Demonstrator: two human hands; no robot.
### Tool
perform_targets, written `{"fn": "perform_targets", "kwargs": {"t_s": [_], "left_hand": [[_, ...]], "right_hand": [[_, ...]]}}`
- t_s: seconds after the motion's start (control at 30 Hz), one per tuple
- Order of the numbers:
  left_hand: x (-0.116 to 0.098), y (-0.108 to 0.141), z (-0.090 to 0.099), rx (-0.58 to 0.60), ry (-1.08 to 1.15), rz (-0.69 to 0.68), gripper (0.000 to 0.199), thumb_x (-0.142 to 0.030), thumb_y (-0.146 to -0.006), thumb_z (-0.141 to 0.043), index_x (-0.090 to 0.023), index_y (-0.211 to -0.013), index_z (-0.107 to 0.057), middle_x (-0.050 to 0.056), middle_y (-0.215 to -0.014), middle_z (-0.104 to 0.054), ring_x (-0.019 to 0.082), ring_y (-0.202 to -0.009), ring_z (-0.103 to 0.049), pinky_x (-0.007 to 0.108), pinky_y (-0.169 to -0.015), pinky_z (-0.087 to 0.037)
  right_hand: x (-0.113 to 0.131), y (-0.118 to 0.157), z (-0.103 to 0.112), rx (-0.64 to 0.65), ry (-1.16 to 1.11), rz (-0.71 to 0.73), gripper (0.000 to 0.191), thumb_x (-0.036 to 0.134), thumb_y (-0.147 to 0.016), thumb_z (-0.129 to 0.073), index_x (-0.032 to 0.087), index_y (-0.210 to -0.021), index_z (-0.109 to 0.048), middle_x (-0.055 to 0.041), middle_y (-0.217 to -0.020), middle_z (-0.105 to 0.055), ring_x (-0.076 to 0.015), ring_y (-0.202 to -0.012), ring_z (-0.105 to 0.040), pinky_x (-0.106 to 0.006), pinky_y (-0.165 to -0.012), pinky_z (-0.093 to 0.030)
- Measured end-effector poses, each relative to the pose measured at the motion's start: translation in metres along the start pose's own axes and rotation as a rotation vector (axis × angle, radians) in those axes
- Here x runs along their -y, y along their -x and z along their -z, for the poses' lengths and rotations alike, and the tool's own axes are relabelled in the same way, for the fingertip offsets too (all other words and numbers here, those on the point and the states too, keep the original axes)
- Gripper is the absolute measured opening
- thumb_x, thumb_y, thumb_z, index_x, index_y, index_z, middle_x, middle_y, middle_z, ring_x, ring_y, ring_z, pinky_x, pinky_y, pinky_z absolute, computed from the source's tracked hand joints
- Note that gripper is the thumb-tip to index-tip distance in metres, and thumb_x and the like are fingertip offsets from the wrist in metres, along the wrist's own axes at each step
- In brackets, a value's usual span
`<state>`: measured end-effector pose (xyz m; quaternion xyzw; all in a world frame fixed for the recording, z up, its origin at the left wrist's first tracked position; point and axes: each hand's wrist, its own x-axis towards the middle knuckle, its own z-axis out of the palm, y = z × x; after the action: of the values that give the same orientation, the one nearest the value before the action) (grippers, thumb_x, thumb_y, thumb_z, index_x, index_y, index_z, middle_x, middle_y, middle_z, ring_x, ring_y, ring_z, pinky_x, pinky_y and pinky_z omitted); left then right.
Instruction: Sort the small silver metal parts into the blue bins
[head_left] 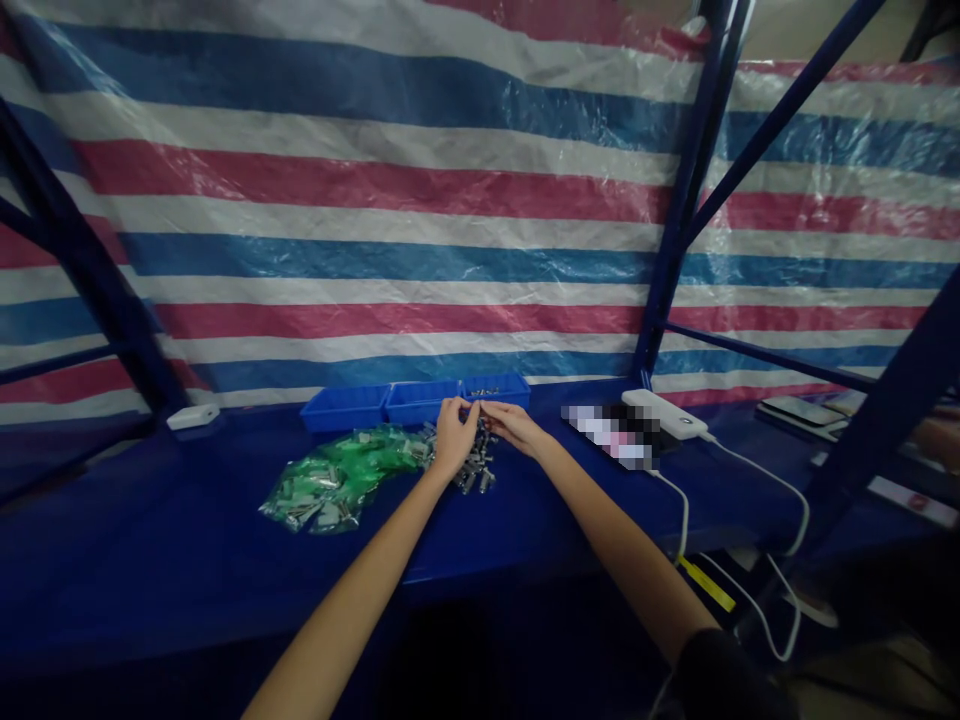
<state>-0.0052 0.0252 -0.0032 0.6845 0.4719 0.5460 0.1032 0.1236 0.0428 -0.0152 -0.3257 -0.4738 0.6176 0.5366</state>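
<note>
My left hand (455, 432) and my right hand (515, 424) meet at the fingertips above a pile of small metal parts (474, 474) on the blue table. Both hands have their fingers pinched together; whatever is between them is too small to make out. Left of the pile lies a clear and green plastic bag (330, 480) with small parts showing inside. Just behind my hands stand blue trays (348, 404) in a row, and the right one (513, 388) holds some small metal pieces.
A phone (611, 436) and a white power bank (663, 414) with white cables lie to the right. A small white box (193, 416) sits at the back left. Blue metal posts (679, 220) and a striped sheet (390, 180) stand behind the table (187, 540).
</note>
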Motion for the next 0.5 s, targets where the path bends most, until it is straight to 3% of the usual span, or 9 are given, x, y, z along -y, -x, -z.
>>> {"fn": "perform_targets", "kwargs": {"t_s": [0.1, 0.27, 0.37, 0.5], "left_hand": [[0.002, -0.002, 0.001, 0.013, -0.041, 0.049, 0.014, -0.028, -0.081, -0.049, -0.018, -0.073, -0.056, 0.002, -0.080, -0.052, 0.014, -0.072, -0.053, 0.029, -0.077, -0.043], [0.008, -0.008, 0.004, -0.061, -0.022, 0.146, 0.012, -0.025, -0.080, -0.047, -0.019, -0.083, -0.057, 0.003, -0.084, -0.055, 0.013, -0.068, -0.052, 0.029, -0.075, -0.043], [0.010, -0.008, 0.003, -0.053, -0.012, 0.154, 0.012, -0.020, -0.077, -0.048, -0.018, -0.085, -0.057, 0.002, -0.083, -0.055, 0.013, -0.068, -0.051, 0.028, -0.074, -0.042], [0.009, -0.006, 0.000, -0.022, 0.002, 0.165, 0.014, -0.018, -0.075, -0.048, -0.017, -0.088, -0.056, 0.002, -0.079, -0.055, 0.014, -0.071, -0.053, 0.028, -0.074, -0.042]], "right_hand": [[-0.001, -0.003, 0.008, -0.164, 0.146, 0.036, 0.027, 0.037, -0.063, -0.071, 0.016, -0.081, -0.070, -0.0015, -0.073, -0.067, -0.0083, -0.062, -0.057, -0.020, -0.064, -0.047], [0.003, -0.007, 0.024, -0.407, 0.483, 0.117, 0.025, 0.036, -0.059, -0.072, 0.015, -0.073, -0.070, -0.0034, -0.068, -0.068, -0.0142, -0.061, -0.061, -0.025, -0.061, -0.051], [0.009, -0.013, 0.023, -0.386, 0.489, 0.181, 0.025, 0.034, -0.062, -0.072, 0.015, -0.078, -0.070, -0.0044, -0.071, -0.069, -0.0177, -0.069, -0.065, -0.027, -0.068, -0.053], [0.016, -0.024, 0.014, -0.230, 0.161, 0.227, 0.048, 0.029, -0.069, -0.069, 0.017, -0.114, -0.058, -0.0056, -0.096, -0.068, -0.0164, -0.090, -0.064, -0.028, -0.081, -0.052]]}}
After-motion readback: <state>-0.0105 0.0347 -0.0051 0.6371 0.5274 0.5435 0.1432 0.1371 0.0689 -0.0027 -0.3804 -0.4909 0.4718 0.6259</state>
